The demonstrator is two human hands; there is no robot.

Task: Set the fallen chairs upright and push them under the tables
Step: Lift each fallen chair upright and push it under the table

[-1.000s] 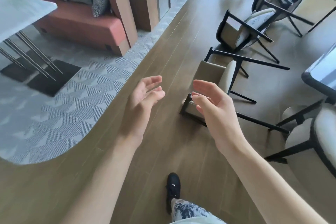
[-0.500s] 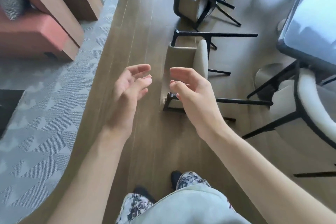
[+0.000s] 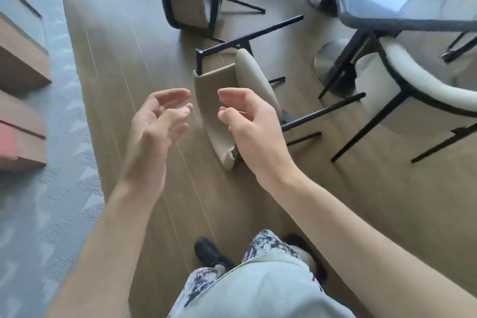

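A beige chair with black legs (image 3: 219, 80) lies on its side on the wood floor just ahead of me, legs pointing right. A second fallen chair (image 3: 191, 5) lies beyond it. My left hand (image 3: 157, 121) hovers open above the floor to the left of the near chair's back. My right hand (image 3: 250, 121) is open too, fingers curled, over the chair's back and seat, hiding part of them; I cannot tell whether it touches. The grey table (image 3: 387, 8) stands at the upper right.
An upright chair with a white padded back (image 3: 423, 85) stands at the table on the right. Grey patterned carpet (image 3: 46, 188) and wooden bench bases (image 3: 20, 64) line the left. My feet and shorts fill the bottom of the view.
I have stepped closer and the view has tilted down. The near fallen chair now lies under my hands, and the table has come in at the right. Both hands stay open.
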